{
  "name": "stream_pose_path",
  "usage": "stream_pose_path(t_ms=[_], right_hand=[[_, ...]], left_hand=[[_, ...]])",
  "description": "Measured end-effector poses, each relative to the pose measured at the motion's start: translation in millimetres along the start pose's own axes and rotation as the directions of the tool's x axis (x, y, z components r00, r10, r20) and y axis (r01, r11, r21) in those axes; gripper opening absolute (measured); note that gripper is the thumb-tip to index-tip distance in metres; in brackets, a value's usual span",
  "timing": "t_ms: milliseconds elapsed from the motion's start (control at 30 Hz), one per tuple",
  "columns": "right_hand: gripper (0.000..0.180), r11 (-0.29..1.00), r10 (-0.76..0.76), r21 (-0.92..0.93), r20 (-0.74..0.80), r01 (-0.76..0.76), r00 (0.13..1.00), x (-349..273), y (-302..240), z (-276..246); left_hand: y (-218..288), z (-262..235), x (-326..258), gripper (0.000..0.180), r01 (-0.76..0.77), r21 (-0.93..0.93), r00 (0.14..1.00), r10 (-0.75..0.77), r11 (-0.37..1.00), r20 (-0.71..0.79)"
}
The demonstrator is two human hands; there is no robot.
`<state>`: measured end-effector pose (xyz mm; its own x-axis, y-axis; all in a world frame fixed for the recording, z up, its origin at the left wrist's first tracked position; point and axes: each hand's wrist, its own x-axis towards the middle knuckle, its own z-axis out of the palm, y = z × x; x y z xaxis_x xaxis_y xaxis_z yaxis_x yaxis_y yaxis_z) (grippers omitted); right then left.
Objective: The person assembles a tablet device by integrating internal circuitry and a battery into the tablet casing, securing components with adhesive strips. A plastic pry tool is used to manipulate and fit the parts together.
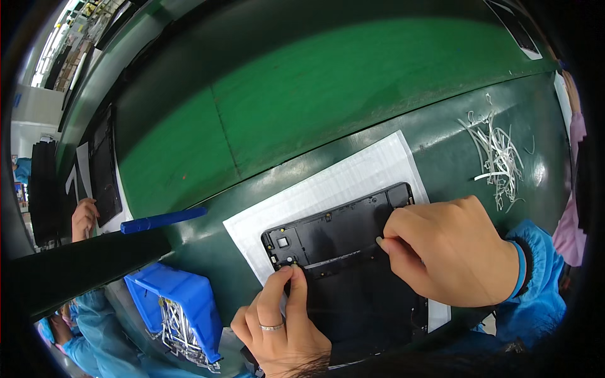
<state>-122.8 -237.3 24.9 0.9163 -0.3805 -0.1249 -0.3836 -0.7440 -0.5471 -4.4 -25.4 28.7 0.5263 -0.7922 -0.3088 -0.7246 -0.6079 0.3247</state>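
A black flat device housing [340, 252] with small parts along its upper end lies on a white sheet [340, 179] on the dark green bench. My left hand [280, 324], a ring on one finger, pinches with thumb and forefinger at a small round part near the housing's upper left corner. My right hand [450, 252], in a blue sleeve, rests curled on the housing's right side, its thumb tip pressing the surface. Whether either hand holds a small piece is hidden by the fingers.
A green conveyor belt [315, 82] runs behind the bench. A pile of white peeled strips [498, 154] lies at the right. A blue bin [179, 302] with white strips sits at the lower left, a blue pen-like tool [161, 220] above it. Another person's hand [83, 217] works at the far left.
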Motion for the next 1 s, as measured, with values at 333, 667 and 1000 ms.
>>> stream_pose_path(t_ms=[333,667,1000], right_hand=[[0.019,1.000,-0.023,0.000,-0.021,0.023,1.000,1,1,4],[0.020,0.999,-0.032,-0.005,-0.025,0.032,0.999,1,-1,4],[0.020,0.998,-0.043,-0.046,-0.024,0.041,0.999,-2,-1,2]], left_hand=[[-10,20,2,0.055,-0.120,0.232,0.964,0.170,0.965,-0.207],[-19,27,-2,0.053,-0.133,0.306,0.959,0.200,0.943,-0.200],[-6,20,9,0.050,-0.100,0.167,0.935,0.151,0.981,-0.322]])
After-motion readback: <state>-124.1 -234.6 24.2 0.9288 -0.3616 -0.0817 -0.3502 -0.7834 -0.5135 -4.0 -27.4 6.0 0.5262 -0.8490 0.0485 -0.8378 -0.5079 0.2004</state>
